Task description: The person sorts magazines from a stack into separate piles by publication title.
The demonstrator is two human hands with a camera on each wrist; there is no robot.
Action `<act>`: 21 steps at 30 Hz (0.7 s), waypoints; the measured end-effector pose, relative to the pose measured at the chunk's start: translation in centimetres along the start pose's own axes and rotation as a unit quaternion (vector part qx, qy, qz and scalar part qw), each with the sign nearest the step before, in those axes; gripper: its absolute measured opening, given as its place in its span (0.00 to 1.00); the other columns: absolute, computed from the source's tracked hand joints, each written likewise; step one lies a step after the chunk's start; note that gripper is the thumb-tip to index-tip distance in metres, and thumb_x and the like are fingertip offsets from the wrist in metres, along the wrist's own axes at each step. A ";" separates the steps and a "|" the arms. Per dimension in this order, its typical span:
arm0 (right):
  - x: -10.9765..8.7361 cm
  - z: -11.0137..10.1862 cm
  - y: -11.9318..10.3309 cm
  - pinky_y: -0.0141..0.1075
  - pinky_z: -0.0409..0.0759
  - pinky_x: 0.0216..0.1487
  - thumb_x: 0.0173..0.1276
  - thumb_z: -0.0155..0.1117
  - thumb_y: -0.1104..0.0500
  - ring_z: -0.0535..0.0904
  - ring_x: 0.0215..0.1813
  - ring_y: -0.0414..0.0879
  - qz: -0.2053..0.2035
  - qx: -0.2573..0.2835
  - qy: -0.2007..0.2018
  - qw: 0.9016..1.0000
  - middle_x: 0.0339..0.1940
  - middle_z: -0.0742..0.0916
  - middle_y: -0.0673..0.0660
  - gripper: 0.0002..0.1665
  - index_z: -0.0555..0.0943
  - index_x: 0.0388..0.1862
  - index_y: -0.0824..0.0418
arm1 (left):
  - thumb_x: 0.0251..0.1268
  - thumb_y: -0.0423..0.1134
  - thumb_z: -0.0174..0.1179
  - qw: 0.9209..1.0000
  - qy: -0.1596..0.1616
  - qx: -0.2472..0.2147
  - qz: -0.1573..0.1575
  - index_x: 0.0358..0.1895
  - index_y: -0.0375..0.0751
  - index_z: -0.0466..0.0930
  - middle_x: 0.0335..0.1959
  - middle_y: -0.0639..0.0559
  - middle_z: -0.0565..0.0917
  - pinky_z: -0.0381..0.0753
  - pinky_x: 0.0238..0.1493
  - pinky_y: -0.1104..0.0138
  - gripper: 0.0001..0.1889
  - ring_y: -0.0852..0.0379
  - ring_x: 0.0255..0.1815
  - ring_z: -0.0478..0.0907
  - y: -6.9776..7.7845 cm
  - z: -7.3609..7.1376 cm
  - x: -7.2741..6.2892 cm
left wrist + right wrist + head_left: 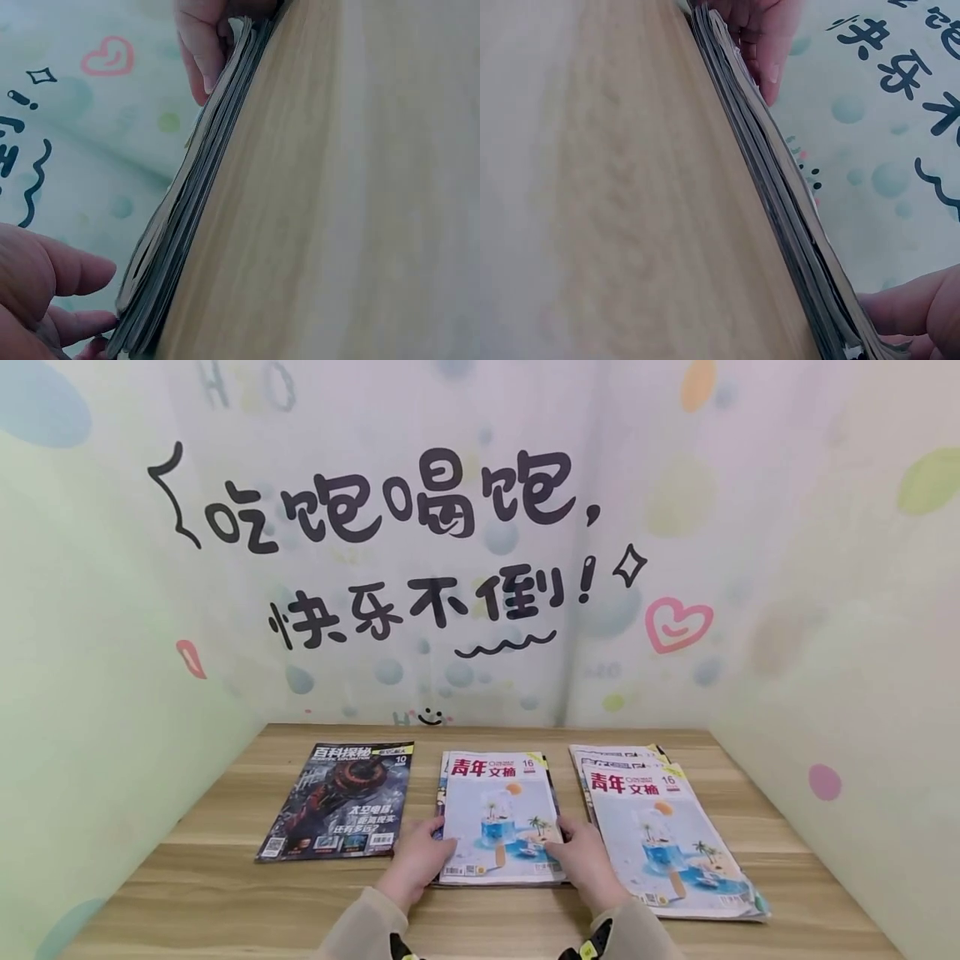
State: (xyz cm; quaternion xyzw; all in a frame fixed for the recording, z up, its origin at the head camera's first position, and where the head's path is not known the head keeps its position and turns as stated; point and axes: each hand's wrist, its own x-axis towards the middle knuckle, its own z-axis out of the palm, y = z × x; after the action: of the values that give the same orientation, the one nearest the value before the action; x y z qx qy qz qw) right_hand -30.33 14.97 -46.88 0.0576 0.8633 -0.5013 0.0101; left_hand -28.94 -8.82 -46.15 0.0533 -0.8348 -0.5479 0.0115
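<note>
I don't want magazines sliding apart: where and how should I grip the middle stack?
I'd grip the middle stack by both side edges near the front, left hand from the left, right hand from the right. It lies flat and layered, so squeezing both sides should keep it together.

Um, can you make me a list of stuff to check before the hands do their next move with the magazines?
1. Left hand on the middle pile: ok, it is at the left edge with its thumb over the cover.
2. Right hand on the middle pile: ok, it is at the right edge.
3. Middle pile lined up neatly: not ok, darker edges peek out from underneath.
4. Right pile lined up neatly: not ok, lower edges poke out at the back.
5. Left hand not touching the dark magazine: cannot tell, they look very close.
</note>
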 end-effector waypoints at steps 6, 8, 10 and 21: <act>0.0 0.3 0.2 0.59 0.63 0.65 0.65 0.62 0.64 0.65 0.64 0.61 0.016 -0.013 0.012 1.000 0.65 0.70 0.70 0.33 0.67 0.67 0.73 | 0.53 0.28 0.61 1.000 0.021 -0.007 -0.010 0.63 0.26 0.70 0.64 0.27 0.58 0.54 0.64 0.40 0.30 0.28 0.64 0.51 0.0 0.6 -0.1; 0.0 0.4 0.2 0.59 0.64 0.65 0.65 0.62 0.64 0.65 0.64 0.60 0.018 -0.014 0.014 1.000 0.64 0.71 0.70 0.33 0.68 0.67 0.72 | 0.53 0.28 0.61 1.000 0.022 -0.009 -0.013 0.63 0.25 0.69 0.65 0.26 0.57 0.53 0.65 0.39 0.30 0.28 0.64 0.49 0.0 0.7 -0.1; 0.0 0.5 0.2 0.59 0.64 0.65 0.65 0.62 0.63 0.65 0.64 0.60 0.019 -0.014 0.015 1.000 0.64 0.70 0.70 0.33 0.68 0.67 0.72 | 0.53 0.28 0.61 1.000 0.021 -0.010 -0.014 0.64 0.25 0.68 0.65 0.25 0.57 0.53 0.64 0.39 0.30 0.27 0.64 0.48 0.2 0.8 -0.2; 0.2 0.7 0.3 0.59 0.63 0.65 0.66 0.62 0.62 0.65 0.65 0.62 0.027 -0.021 0.027 0.999 0.65 0.70 0.69 0.32 0.68 0.68 0.70 | 0.69 0.33 0.49 0.998 -0.034 -0.050 0.000 0.71 0.25 0.54 0.71 0.27 0.57 0.54 0.68 0.42 0.30 0.31 0.71 0.53 0.9 0.7 -0.6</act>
State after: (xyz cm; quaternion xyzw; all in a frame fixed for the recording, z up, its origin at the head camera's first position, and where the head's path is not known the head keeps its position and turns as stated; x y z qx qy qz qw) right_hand -30.48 14.51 -47.55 0.0944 0.8716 -0.4811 0.0012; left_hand -28.45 -7.82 -45.60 0.0339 -0.8060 -0.5908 -0.0146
